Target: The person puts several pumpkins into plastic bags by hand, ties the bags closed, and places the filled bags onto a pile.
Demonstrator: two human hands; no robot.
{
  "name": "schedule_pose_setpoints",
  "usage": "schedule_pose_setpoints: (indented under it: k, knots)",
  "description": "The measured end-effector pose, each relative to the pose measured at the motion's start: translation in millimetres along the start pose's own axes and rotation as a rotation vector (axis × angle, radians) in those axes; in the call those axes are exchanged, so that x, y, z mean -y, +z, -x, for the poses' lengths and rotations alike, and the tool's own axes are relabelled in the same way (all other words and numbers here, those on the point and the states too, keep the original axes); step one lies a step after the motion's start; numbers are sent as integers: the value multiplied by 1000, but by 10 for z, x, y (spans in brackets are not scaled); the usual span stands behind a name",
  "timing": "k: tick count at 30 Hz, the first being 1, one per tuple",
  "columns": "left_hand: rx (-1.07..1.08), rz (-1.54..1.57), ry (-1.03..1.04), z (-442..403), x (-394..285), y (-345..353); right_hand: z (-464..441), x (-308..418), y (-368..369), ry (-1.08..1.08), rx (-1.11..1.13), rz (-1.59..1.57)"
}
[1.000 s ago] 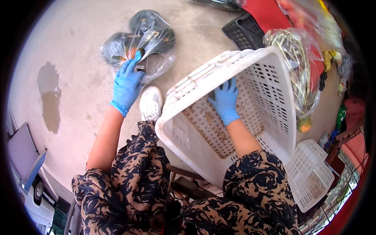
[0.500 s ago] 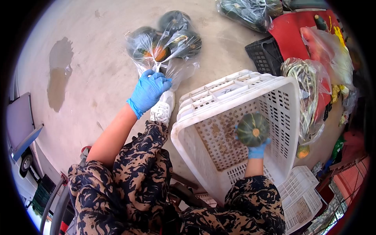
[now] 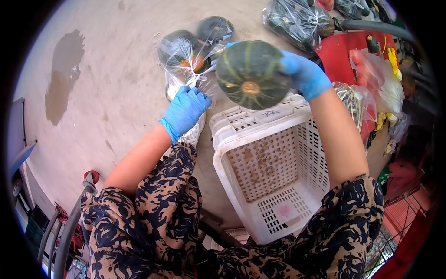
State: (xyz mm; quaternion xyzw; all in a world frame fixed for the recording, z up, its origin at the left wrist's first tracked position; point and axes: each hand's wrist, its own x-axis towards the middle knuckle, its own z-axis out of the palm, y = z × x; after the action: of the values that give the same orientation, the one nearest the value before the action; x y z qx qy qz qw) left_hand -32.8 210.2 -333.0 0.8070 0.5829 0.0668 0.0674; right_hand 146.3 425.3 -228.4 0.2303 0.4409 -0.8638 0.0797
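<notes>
My right hand (image 3: 306,74), in a blue glove, grips a green squash (image 3: 251,76) with pale stripes. The squash hangs in the air above the rim of a white plastic crate (image 3: 223,162), which has nothing in it. In its blue glove, my left hand (image 3: 188,109) is closed on the gathered mouth of a clear plastic bag (image 3: 186,58). That bag lies on the floor and holds squashes (image 3: 214,30), one with an orange patch. The lifted squash covers part of the bag's right side.
Another bag of dark squashes (image 3: 297,23) lies at the top. To the right are a red sheet (image 3: 339,51) and a plastic bag of long pale stalks (image 3: 349,100). A wet stain (image 3: 65,74) marks the floor on the left.
My right hand has lifted the squash out of the crate, up and leftward towards the bag. The crate looks empty now. My left hand keeps its grip on the bag.
</notes>
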Motion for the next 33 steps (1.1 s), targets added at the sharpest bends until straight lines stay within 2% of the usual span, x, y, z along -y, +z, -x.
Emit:
schedule_pose_setpoints:
  k: [4, 10, 14, 17, 21, 24, 27, 31, 33]
  knots:
    - [-37, -5, 2, 17, -38, 61, -724, -406, -118, 338, 58, 127]
    - [17, -124, 18, 57, -92, 144, -926, -758, -148, 559, -1, 287]
    - [47, -114, 67, -76, -129, 87, -914, -602, 102, 712, -138, 376]
    - [28, -60, 77, -31, -171, 122, -983, -804, 3, 694, -130, 326]
    - [-27, 58, 107, -31, -178, 101, -982, -855, 50, 601, -149, 25]
    - [-68, 128, 137, -79, -192, 31, -870, -702, 105, 742, -92, 424]
    - [-26, 241, 170, -113, -177, -32, -790, -691, 28, 924, 29, 982]
    - [-155, 235, 12, -177, -47, -222, -881, -873, -254, 781, 234, 1603]
    - [-216, 312, -69, -184, 87, -281, -881, -871, -276, 632, 42, 1662]
